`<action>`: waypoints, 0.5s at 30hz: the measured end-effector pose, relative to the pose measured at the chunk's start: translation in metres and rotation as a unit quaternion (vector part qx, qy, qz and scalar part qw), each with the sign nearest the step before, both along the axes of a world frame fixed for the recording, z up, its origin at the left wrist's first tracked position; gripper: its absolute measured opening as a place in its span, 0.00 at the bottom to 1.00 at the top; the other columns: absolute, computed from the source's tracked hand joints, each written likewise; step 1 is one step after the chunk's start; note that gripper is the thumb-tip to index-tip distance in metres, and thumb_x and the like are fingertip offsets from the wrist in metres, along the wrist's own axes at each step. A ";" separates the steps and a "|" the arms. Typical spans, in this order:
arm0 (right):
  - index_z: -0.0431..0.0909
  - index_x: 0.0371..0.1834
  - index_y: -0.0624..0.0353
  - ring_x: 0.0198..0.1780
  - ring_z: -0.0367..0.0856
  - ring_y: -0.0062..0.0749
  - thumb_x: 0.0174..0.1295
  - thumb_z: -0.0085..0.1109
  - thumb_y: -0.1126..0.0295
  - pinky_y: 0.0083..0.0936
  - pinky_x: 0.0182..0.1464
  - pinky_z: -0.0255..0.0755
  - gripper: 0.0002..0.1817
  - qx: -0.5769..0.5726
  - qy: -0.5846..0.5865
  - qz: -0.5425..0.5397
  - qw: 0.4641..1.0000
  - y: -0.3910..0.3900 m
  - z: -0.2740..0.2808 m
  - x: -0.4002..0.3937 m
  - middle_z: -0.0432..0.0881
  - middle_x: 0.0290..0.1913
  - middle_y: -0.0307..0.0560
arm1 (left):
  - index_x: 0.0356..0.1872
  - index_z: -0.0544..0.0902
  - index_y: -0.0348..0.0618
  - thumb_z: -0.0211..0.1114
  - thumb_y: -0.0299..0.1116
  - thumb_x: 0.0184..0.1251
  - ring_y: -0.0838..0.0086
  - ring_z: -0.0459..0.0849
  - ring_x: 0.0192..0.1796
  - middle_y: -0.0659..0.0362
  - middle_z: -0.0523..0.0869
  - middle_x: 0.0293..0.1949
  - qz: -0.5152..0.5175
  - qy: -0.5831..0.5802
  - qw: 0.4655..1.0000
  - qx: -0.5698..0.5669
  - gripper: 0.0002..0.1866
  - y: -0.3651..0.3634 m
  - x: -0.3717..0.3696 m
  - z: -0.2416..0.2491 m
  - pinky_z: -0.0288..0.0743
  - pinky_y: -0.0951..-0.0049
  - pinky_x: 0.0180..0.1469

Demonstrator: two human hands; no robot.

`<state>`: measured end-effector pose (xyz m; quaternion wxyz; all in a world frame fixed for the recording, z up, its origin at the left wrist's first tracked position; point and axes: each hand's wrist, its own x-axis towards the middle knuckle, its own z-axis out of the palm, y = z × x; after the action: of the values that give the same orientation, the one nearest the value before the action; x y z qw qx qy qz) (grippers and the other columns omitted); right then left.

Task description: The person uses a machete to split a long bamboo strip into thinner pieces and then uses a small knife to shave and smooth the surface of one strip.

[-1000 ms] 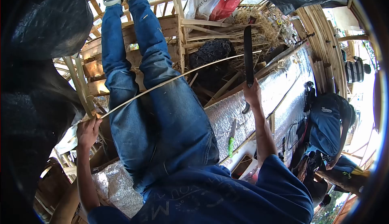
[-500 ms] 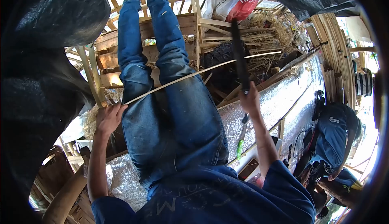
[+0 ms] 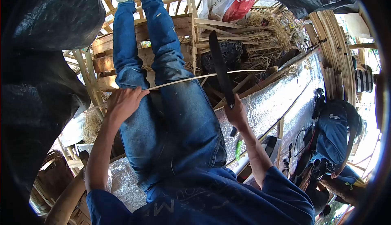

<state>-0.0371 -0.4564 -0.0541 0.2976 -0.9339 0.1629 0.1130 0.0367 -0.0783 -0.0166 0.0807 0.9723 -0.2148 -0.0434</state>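
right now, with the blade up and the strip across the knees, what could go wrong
The long knife in the right hand points over the jeans-clad legs; a slip could cut the thigh. The left hand grips the thin bamboo strip along the blade's likely path, so those fingers look exposed. The strip is bowed and could spring or splinter.

Bright daylight; sharp centre; dark, fisheye-warped edges.

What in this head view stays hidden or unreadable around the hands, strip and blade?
- Bamboo strip: near end hidden by the left hand.
- Long knife: handle covered by the right hand.
- White sack: print cut off by the top edge.
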 end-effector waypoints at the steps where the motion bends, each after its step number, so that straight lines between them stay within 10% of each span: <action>1: 0.70 0.41 0.62 0.29 0.81 0.52 0.57 0.57 0.71 0.41 0.30 0.72 0.11 -0.032 -0.020 0.001 0.999 -0.013 -0.007 0.002 0.78 0.25 0.58 | 0.28 0.82 0.42 0.52 0.51 0.73 0.55 0.83 0.20 0.51 0.80 0.15 0.001 0.000 0.999 -0.038 0.24 0.001 -0.002 -0.003 0.76 0.59 0.25; 3: 0.70 0.37 0.61 0.22 0.79 0.30 0.58 0.57 0.71 0.32 0.22 0.69 0.08 0.009 -0.032 -0.078 0.996 -0.046 -0.032 0.011 0.76 0.21 0.48 | 0.27 0.82 0.42 0.52 0.50 0.73 0.53 0.82 0.20 0.50 0.80 0.14 0.002 0.014 0.999 -0.040 0.24 -0.001 -0.004 -0.005 0.76 0.57 0.25; 8: 0.71 0.41 0.61 0.19 0.78 0.29 0.58 0.56 0.70 0.31 0.19 0.69 0.10 -0.011 -0.091 -0.090 0.992 -0.046 -0.023 0.022 0.78 0.21 0.49 | 0.24 0.80 0.40 0.52 0.49 0.74 0.50 0.81 0.21 0.47 0.79 0.15 0.058 0.063 0.994 -0.069 0.24 -0.010 -0.013 -0.004 0.74 0.54 0.25; 13: 0.65 0.49 0.64 0.47 0.78 0.69 0.56 0.58 0.71 0.51 0.48 0.71 0.19 0.020 -0.073 0.096 0.993 0.049 0.016 -0.006 0.79 0.37 0.73 | 0.19 0.78 0.39 0.52 0.48 0.74 0.50 0.81 0.21 0.46 0.78 0.15 0.076 0.091 0.990 -0.074 0.26 -0.012 -0.010 -0.004 0.73 0.54 0.25; 15: 0.69 0.54 0.65 0.44 0.82 0.59 0.55 0.60 0.73 0.44 0.43 0.74 0.23 0.014 -0.062 0.133 0.989 0.044 0.016 0.002 0.81 0.38 0.66 | 0.18 0.78 0.39 0.52 0.48 0.74 0.50 0.81 0.21 0.46 0.78 0.15 0.086 0.091 0.989 -0.080 0.26 -0.010 -0.013 -0.004 0.73 0.54 0.25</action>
<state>-0.0354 -0.4128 -0.0381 0.3022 -0.9482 0.0170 0.0962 0.0237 -0.0887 -0.0205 0.1805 0.9698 -0.1245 -0.1069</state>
